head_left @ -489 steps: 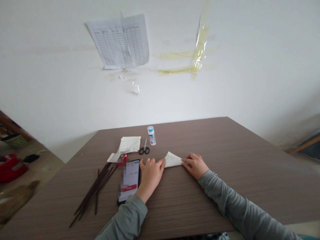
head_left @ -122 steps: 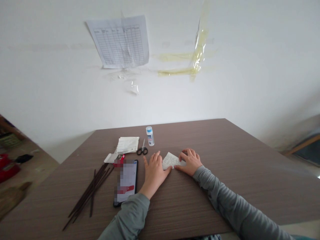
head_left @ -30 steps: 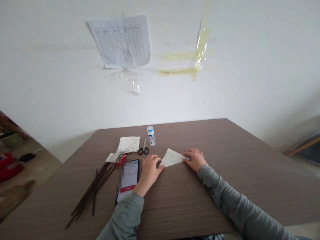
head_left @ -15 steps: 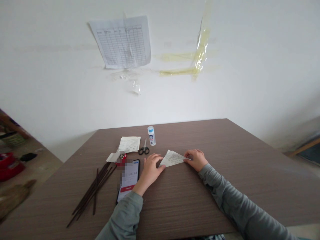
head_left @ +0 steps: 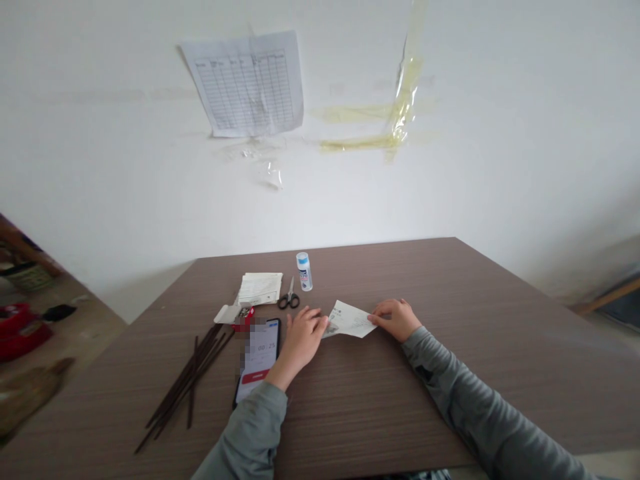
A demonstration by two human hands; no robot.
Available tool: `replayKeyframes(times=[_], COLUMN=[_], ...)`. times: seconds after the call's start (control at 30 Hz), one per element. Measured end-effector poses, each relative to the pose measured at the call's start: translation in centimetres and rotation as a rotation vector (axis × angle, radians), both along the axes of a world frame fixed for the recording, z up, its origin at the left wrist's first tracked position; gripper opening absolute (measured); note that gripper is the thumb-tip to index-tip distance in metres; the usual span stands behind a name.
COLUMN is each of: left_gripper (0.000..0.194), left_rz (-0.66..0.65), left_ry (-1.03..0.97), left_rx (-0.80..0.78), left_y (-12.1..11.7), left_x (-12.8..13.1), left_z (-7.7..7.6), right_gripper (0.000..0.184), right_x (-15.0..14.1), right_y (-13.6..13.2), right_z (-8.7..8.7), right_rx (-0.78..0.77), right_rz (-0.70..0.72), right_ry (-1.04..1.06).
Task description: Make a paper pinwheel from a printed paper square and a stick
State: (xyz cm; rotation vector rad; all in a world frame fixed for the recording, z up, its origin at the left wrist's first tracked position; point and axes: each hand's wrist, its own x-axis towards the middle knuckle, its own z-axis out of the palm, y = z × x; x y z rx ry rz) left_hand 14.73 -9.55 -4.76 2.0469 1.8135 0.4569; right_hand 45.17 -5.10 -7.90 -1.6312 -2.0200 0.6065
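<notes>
A small printed paper [head_left: 350,320] lies on the brown wooden table [head_left: 380,400], partly folded, with a flap spread toward the right. My left hand [head_left: 303,333] presses on the paper's left corner. My right hand [head_left: 397,319] pinches the paper's right tip with its fingers. Both forearms wear grey sleeves.
A phone [head_left: 257,360] with a lit screen lies left of my left hand. Several dark thin sticks [head_left: 187,380] lie further left. Behind are scissors [head_left: 289,298], a small glue bottle [head_left: 303,271], a stack of papers [head_left: 259,289] and a small red-and-white box [head_left: 235,313]. A printed sheet [head_left: 247,83] hangs on the wall.
Over the last second my right hand has drawn the paper's right part outward and down, so the paper lies flatter and wider. My left hand has stayed on the left corner.
</notes>
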Motion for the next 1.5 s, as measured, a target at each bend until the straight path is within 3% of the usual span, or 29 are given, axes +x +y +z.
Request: replayKeyframes(times=[0.23, 0.57, 0.73, 0.93, 1.17, 1.33, 1.5], left_gripper=[0.020, 0.040, 0.056, 0.048, 0.053, 0.059, 0.064], left_rz=[-0.036, -0.048, -0.104, -0.100, -0.118, -0.142, -0.172], left_ry=[-0.010, 0.083, 0.051, 0.023, 0.084, 0.133, 0.291], left_rx=[0.004, -0.002, 0.027, 0.008, -0.007, 0.008, 0.019], left_y=[-0.5, -1.4, -1.9, -2.2, -2.3, -2.5, -2.5], left_x=[-0.3, 0.6, 1.5, 2.0, 2.2, 1.9, 1.7], left_z=[0.1, 1.6, 1.3, 1.1, 1.3, 0.7, -0.4], right_gripper=[0.007, 0.029, 0.026, 0.025, 0.057, 0.062, 0.068], right_x=[0.2, 0.6, 0.3, 0.0, -2.5, -4.1, -3.2], right_y=[0.0, 0.6, 0.4, -0.1, -1.4, -2.1, -2.2], right_z=[-0.4, -1.2, -1.4, -1.9, -2.4, -3.4, -3.1], right_rx=[0.024, 0.062, 0.105, 0.160, 0.187, 0.130, 0.133], right_rz=[0.037, 0.143, 0.176, 0.207, 0.347, 0.294, 0.325], right_ry=[-0.075, -0.110, -0.069, -0.087, -0.091, -0.191, -0.380])
